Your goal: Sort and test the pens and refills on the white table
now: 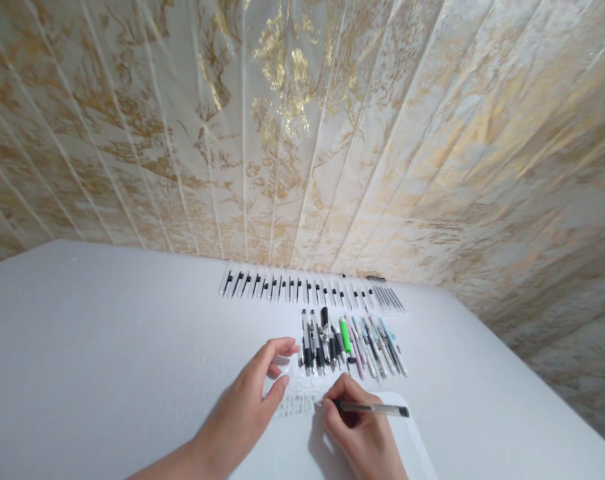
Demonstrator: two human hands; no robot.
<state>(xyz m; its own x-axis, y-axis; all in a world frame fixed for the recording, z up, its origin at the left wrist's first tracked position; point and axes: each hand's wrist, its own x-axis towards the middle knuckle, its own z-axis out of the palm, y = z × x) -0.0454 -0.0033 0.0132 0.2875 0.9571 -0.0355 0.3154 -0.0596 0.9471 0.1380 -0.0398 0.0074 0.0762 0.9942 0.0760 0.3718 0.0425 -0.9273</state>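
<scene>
My right hand (360,423) is closed around a clear-barrelled pen (377,408) with a dark grip, its tip against a white sheet of paper (282,450). Small dark handwriting (297,405) fills a few short lines just left of the tip. Over the sheet's upper left part, my left hand (257,387) has its fingers curved and apart, with nothing in them. Its fingertips come near the left end of a row of pens (315,343), which lies beyond the paper. A bright green marker (345,335) stands out in that row.
Farther back, several clear sleeves with dark-tipped pieces (282,288) form a long row, with thin grey refills (388,299) at its right end. All lie on a white table (132,333). A gold-patterned curtain (282,133) hangs behind the table and along its right side.
</scene>
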